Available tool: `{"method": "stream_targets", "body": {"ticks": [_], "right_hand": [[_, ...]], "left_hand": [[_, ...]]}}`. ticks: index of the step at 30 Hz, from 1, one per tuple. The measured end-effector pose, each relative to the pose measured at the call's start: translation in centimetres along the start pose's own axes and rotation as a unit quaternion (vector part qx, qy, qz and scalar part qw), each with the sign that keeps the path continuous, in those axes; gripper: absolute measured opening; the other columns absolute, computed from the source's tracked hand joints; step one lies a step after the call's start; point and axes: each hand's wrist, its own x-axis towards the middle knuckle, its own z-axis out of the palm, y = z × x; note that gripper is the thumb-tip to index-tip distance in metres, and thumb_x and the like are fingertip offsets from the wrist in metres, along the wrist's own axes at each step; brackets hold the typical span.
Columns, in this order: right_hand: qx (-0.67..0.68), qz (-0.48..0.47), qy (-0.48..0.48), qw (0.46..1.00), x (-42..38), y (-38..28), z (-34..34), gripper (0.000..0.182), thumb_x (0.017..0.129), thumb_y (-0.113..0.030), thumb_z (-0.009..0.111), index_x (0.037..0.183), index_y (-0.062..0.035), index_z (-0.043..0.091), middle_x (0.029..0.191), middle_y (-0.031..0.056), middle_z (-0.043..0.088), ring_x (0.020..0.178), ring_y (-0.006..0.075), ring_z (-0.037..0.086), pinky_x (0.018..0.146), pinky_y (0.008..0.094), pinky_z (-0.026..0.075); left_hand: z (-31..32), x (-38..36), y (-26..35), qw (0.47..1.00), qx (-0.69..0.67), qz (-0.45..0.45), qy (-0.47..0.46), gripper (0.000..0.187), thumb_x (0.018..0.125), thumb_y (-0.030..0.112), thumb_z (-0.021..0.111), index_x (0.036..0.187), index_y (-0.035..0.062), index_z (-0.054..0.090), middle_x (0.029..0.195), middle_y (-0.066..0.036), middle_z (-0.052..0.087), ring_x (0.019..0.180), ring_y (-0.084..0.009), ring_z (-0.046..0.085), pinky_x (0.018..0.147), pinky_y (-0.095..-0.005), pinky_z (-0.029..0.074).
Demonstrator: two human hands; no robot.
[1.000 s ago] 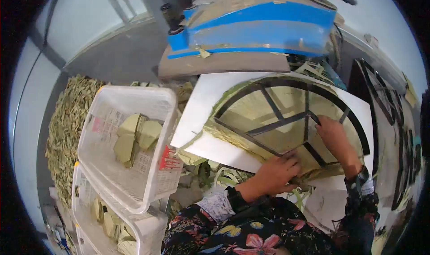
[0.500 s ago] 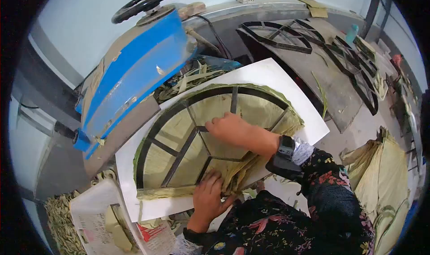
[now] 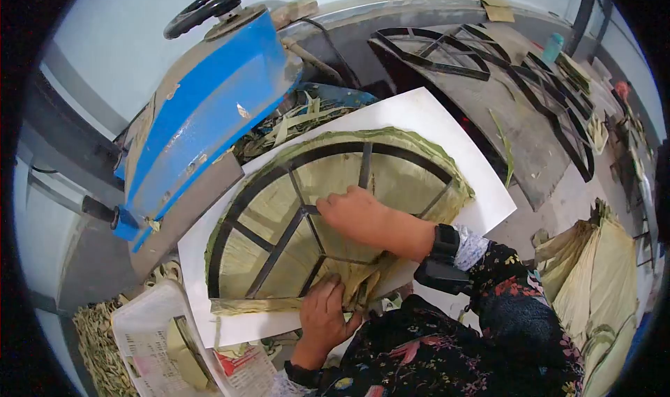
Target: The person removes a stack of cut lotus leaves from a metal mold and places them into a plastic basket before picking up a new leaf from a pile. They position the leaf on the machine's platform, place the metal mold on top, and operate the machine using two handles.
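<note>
A fan-shaped black frame lies on a large pale green dried leaf, whose edges stick out round the curved rim. Both rest on a white board. My right hand is closed in a fist over the middle of the frame, beside a crossbar; whatever its fingers hold is hidden. At the frame's near edge, my left hand has its fingers pressed together on the folded leaf edge, the thumb out to the right. Bunched leaf folds lie just right of it.
A blue machine with a black handwheel stands at the left. More black frames lie on a grey board at the back right. Dried leaves stand at the right; a white basket sits at lower left.
Both hands stay at nearly the same places on the frame, with the right fist shifted slightly left and down. The view has tilted a little.
</note>
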Motion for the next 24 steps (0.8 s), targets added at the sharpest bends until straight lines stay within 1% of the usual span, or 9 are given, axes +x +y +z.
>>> {"method": "stream_targets", "body": {"ticks": [3, 7, 11, 13, 14, 16, 20, 22, 24], "right_hand": [[0.013, 0.024, 0.009, 1.0, -0.5, 0.0, 1.0, 0.026, 0.069, -0.011, 0.061, 0.094, -0.0043, 0.055, 0.078, 0.0048, 0.059, 0.068, 0.0217, 0.061, 0.061, 0.0331, 0.047], [0.014, -0.01, -0.032, 0.999, -0.9, 0.5, 1.7, 0.026, 0.073, -0.014, 0.058, 0.096, -0.0046, 0.055, 0.08, 0.0061, 0.058, 0.07, 0.0226, 0.061, 0.062, 0.0344, 0.047], [-0.045, 0.028, -0.08, 0.995, -0.5, 0.6, 2.7, 0.039, 0.072, -0.016, 0.061, 0.108, -0.0026, 0.055, 0.082, 0.0084, 0.058, 0.072, 0.0262, 0.06, 0.065, 0.0379, 0.047], [0.009, 0.018, -0.004, 1.0, -0.6, 0.8, 2.2, 0.036, 0.074, -0.016, 0.063, 0.106, -0.0026, 0.055, 0.086, 0.0113, 0.056, 0.077, 0.0296, 0.059, 0.068, 0.0395, 0.047], [0.02, -0.001, -0.01, 1.0, -0.7, 0.1, 1.4, 0.036, 0.074, -0.016, 0.063, 0.106, -0.0026, 0.055, 0.086, 0.0113, 0.056, 0.077, 0.0296, 0.059, 0.068, 0.0395, 0.047], [0.137, -0.004, 0.151, 0.979, -0.4, -1.2, -1.4, 0.034, 0.076, -0.022, 0.064, 0.103, -0.0029, 0.056, 0.09, 0.0143, 0.055, 0.083, 0.0321, 0.056, 0.071, 0.0406, 0.047], [0.207, -0.034, 0.024, 0.978, -2.9, -7.2, -4.9, 0.032, 0.078, -0.031, 0.063, 0.096, -0.0048, 0.057, 0.091, 0.012, 0.056, 0.086, 0.0304, 0.056, 0.073, 0.0426, 0.046], [0.083, -0.088, -0.118, 0.986, -3.6, -10.0, -6.0, 0.034, 0.075, -0.033, 0.066, 0.092, -0.0052, 0.058, 0.091, 0.0123, 0.056, 0.086, 0.0306, 0.056, 0.069, 0.0403, 0.048], [0.043, -0.117, -0.099, 0.987, -4.0, -10.4, -4.4, 0.03, 0.075, -0.033, 0.065, 0.086, -0.0062, 0.058, 0.088, 0.0112, 0.056, 0.082, 0.0294, 0.057, 0.065, 0.0369, 0.049]], "left_hand": [[0.3, -0.1, -0.3, 1.0, -0.015, -0.004, 0.01, 0.061, 0.064, 0.03, 0.073, 0.111, 0.001, 0.05, 0.114, -0.017, 0.054, 0.1, -0.0349, 0.055, 0.083, -0.042, 0.045], [0.2, -0.1, 0.0, 1.0, -0.024, -0.015, -0.002, 0.062, 0.065, 0.03, 0.074, 0.114, 0.0017, 0.048, 0.113, -0.017, 0.054, 0.1, -0.0341, 0.055, 0.083, -0.0419, 0.046], [0.4, -0.7, -0.4, 0.998, -0.056, -0.015, 0.002, 0.064, 0.071, 0.029, 0.072, 0.121, 0.0024, 0.041, 0.116, -0.02, 0.053, 0.105, -0.0368, 0.052, 0.09, -0.0442, 0.042], [-0.1, -0.9, -0.4, 0.997, -0.07, -0.027, 0.013, 0.064, 0.071, 0.025, 0.072, 0.122, 0.0025, 0.04, 0.117, -0.02, 0.053, 0.106, -0.0367, 0.052, 0.09, -0.0442, 0.042], [-0.4, -1.5, -0.4, 0.995, -0.094, -0.011, 0.019, 0.064, 0.071, 0.022, 0.072, 0.123, 0.0025, 0.04, 0.117, -0.02, 0.053, 0.107, -0.0367, 0.052, 0.09, -0.0441, 0.042], [-0.6, -3.0, -0.3, 0.992, -0.101, -0.019, 0.068, 0.06, 0.07, 0.016, 0.072, 0.121, 0.0022, 0.042, 0.118, -0.02, 0.053, 0.107, -0.0368, 0.052, 0.09, -0.0444, 0.042], [-0.8, -6.6, 0.4, 0.983, -0.092, -0.05, 0.148, 0.046, 0.069, 0.005, 0.067, 0.112, 0.0009, 0.05, 0.114, -0.018, 0.055, 0.104, -0.036, 0.054, 0.087, -0.0439, 0.045], [-0.3, -7.6, 0.6, 0.978, -0.11, -0.058, 0.165, 0.043, 0.069, 0.003, 0.066, 0.11, 0.0008, 0.052, 0.111, -0.017, 0.056, 0.101, -0.0355, 0.055, 0.084, -0.0433, 0.046], [0.1, -8.1, 0.9, 0.972, -0.13, -0.06, 0.186, 0.04, 0.069, 0.001, 0.064, 0.107, 0.0008, 0.053, 0.108, -0.016, 0.058, 0.099, -0.0351, 0.057, 0.082, -0.0427, 0.047]]}}
